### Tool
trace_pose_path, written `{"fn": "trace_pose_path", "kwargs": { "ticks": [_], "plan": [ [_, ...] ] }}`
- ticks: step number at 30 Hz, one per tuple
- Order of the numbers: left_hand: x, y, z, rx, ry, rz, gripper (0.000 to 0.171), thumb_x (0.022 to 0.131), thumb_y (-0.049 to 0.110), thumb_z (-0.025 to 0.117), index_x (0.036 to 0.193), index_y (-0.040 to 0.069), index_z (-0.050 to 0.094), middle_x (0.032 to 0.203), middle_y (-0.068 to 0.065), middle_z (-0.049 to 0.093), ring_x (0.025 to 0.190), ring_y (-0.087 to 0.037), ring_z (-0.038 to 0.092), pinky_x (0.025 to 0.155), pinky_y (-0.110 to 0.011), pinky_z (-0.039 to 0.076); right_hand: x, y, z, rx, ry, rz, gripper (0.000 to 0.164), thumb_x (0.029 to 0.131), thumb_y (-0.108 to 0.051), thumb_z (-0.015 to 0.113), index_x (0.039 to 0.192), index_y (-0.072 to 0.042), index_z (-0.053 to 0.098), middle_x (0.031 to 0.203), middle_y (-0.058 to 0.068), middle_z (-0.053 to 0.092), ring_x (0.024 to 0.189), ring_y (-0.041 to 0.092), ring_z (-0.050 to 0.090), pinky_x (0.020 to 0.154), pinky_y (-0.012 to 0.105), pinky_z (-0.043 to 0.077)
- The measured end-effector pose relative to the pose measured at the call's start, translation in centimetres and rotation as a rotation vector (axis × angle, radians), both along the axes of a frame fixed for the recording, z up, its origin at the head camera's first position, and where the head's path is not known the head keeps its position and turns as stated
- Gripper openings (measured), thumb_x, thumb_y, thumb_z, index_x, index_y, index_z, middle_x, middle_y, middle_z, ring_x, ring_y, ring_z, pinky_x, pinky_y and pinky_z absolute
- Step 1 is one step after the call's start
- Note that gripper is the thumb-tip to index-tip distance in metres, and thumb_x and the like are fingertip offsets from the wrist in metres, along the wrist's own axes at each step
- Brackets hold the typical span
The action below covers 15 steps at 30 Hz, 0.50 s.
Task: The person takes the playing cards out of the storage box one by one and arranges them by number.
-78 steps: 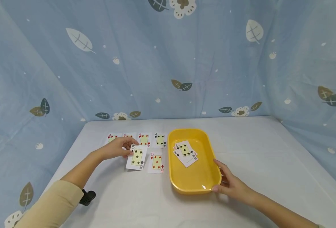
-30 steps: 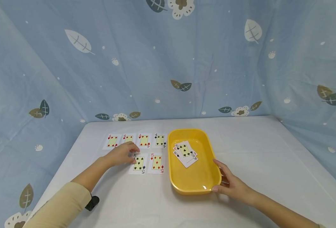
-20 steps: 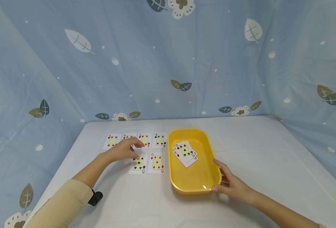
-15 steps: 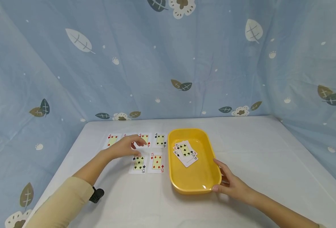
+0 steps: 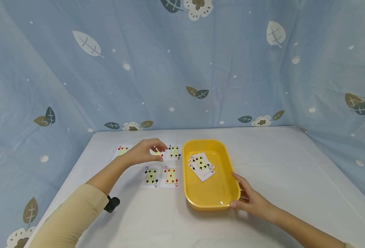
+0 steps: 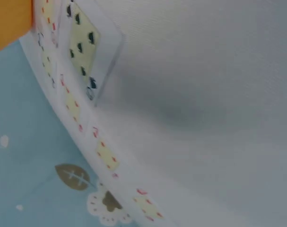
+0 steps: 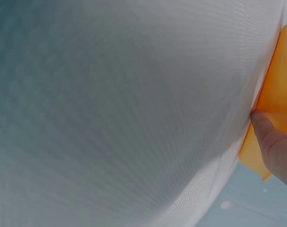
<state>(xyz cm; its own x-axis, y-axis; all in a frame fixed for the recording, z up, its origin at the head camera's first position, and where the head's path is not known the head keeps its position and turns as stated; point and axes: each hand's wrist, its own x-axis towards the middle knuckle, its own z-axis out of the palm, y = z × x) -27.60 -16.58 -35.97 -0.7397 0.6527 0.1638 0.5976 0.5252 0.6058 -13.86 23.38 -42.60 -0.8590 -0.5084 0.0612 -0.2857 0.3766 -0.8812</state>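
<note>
White table [image 5: 263, 155], blue leaf-print curtain [image 5: 182, 69] behind.

Right hand [image 5: 252, 203], lower right of frame: thumb and fingers bent round the near right corner of yellow tray [image 5: 211, 193], apparently steadying it. Tray sits right of centre; small loose pile [image 5: 205, 177] inside, 5 of clubs [image 5: 200, 163] on top.

Left of tray, face up on table, side by side: 5 of spades [image 5: 151, 176], 5 of diamonds [image 5: 170, 177]. Step in hand looks like laying out fives as a front row; 5 of spades reads as placed.

Left hand [image 5: 145, 151], left of centre, over the back row: fingers bent, moderate gap to thumb, no card held. It partly blocks the other fours [image 6: 108, 153]; 4 of spades [image 5: 174, 152] shows at that row's right end.

Next move probably calls for a reach into the tray and an edge pinch on 5 of clubs, without dragging cards under it.
</note>
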Motion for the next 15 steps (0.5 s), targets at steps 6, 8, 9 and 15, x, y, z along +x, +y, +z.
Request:
{"fn": "trace_pose_path", "kwargs": {
  "ticks": [6, 8, 9, 15],
  "plan": [
    [-0.4, 1.9, 0.3, 0.015, 0.004, -0.029, 0.035, 0.078, 0.014, 0.078, 0.111, 0.013, 0.065, 0.099, 0.002, 0.063, 0.094, -0.020, 0.060, 0.084, -0.039, 0.053, 0.0, 0.1, 0.2, -0.004, -0.001, -0.009, 0.083, 0.088, -0.013, 0.067, 0.148, -0.002, 0.010, 0.139, 0.040, 0.029, 0.116, 0.052, 0.047, 0.089, 0.045, 0.050],
    [-0.7, 2.5, 0.3, 0.013, -0.008, -0.040, 0.035, 0.078, 0.013, 0.077, 0.111, 0.013, 0.065, 0.098, 0.001, 0.063, 0.094, -0.023, 0.061, 0.084, -0.038, 0.053, 0.0, 0.1, 0.2, -0.005, -0.005, -0.011, 0.083, 0.088, -0.013, 0.067, 0.148, -0.003, 0.010, 0.139, 0.040, 0.029, 0.117, 0.052, 0.047, 0.089, 0.045, 0.050],
    [-0.8, 2.8, 0.3, 0.010, -0.010, -0.049, 0.035, 0.079, 0.014, 0.077, 0.111, 0.012, 0.064, 0.098, 0.001, 0.062, 0.094, -0.025, 0.060, 0.084, -0.037, 0.053, 0.0, 0.1, 0.2, -0.006, -0.001, -0.009, 0.083, 0.088, -0.012, 0.067, 0.148, -0.002, 0.010, 0.139, 0.040, 0.029, 0.117, 0.052, 0.047, 0.088, 0.045, 0.050],
    [-1.0, 4.5, 0.5, 0.016, 0.009, -0.115, 0.035, 0.079, 0.012, 0.077, 0.111, 0.008, 0.064, 0.100, -0.006, 0.063, 0.096, -0.027, 0.061, 0.084, -0.036, 0.053, 0.0, 0.0, 0.0, -0.012, -0.007, 0.004, 0.083, 0.089, -0.012, 0.066, 0.148, -0.002, 0.009, 0.139, 0.041, 0.028, 0.116, 0.052, 0.047, 0.088, 0.045, 0.050]
  ]
}}
